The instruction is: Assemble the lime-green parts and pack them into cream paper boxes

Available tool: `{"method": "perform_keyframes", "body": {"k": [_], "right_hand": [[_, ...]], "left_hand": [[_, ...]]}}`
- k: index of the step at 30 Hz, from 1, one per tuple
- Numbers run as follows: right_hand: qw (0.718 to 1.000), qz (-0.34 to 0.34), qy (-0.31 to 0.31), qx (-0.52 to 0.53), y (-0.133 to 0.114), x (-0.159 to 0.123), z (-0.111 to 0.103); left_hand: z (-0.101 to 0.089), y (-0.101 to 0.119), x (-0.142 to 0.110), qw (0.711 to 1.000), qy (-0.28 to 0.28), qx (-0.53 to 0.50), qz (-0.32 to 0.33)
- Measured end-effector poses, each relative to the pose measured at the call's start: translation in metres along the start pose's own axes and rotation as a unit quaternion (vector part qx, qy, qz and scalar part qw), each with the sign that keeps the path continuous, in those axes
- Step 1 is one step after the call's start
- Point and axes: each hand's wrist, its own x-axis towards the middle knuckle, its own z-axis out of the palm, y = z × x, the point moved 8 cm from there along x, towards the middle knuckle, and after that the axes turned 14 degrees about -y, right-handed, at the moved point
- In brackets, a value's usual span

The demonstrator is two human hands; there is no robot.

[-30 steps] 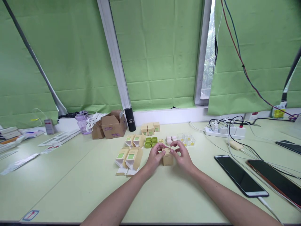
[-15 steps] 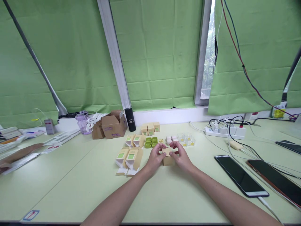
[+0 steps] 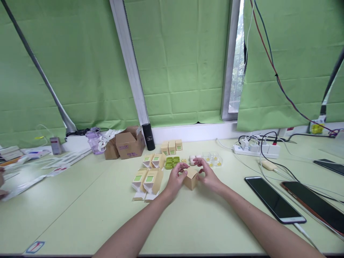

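A small kraft cardboard box [image 3: 190,182] stands on the table between my hands, a corner turned toward me and its top folded over. My left hand [image 3: 176,179] grips its left side, thumb at the upper edge. My right hand [image 3: 209,177] holds the right side with thumb and curled fingers. Left of them lie several open kraft boxes [image 3: 153,177] with green labels and white flaps. Just behind are green square cups [image 3: 172,162], small yellow pieces [image 3: 183,161], white-pink round pieces [image 3: 192,159] and a clear tray [image 3: 215,159] with yellow pieces.
Closed small boxes [image 3: 172,147] stand farther back. Behind left are a brown carton [image 3: 130,144], a black bottle [image 3: 148,137] and a purple jug [image 3: 94,142]. Phones [image 3: 274,199], cables and a power strip [image 3: 256,150] occupy the right. Another person's hand [image 3: 2,184] shows at the far left.
The small box has turned so that a corner now faces me. My right thumb has moved from its top to its side. At far left, the other person's arm has drawn back.
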Motion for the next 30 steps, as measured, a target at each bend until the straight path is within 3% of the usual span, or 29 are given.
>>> {"method": "perform_keyframes", "body": {"k": [4,10,15,21,26,30], "right_hand": [[1.000,0.017,0.018,0.007,0.006,0.001,-0.002],[0.998,0.006,-0.060,-0.021,-0.011,-0.005,0.010],[0.996,0.031,-0.081,-0.038,-0.012,-0.008,0.017],[0.996,0.041,-0.055,-0.060,-0.008,-0.007,0.013],[0.997,0.026,-0.012,-0.065,0.000,-0.002,0.000],[0.997,0.050,0.046,-0.037,0.016,0.001,-0.010]], "left_hand": [[-0.005,-0.006,0.001,0.999,0.020,-0.023,-0.016],[-0.008,-0.014,0.002,0.998,0.033,-0.028,-0.044],[-0.011,-0.013,0.002,0.998,0.043,-0.015,-0.043],[-0.007,-0.009,0.003,0.999,0.023,-0.008,-0.035],[-0.017,-0.010,0.002,0.996,0.065,0.039,-0.040],[-0.022,-0.009,-0.001,0.991,0.093,0.090,-0.044]]}}
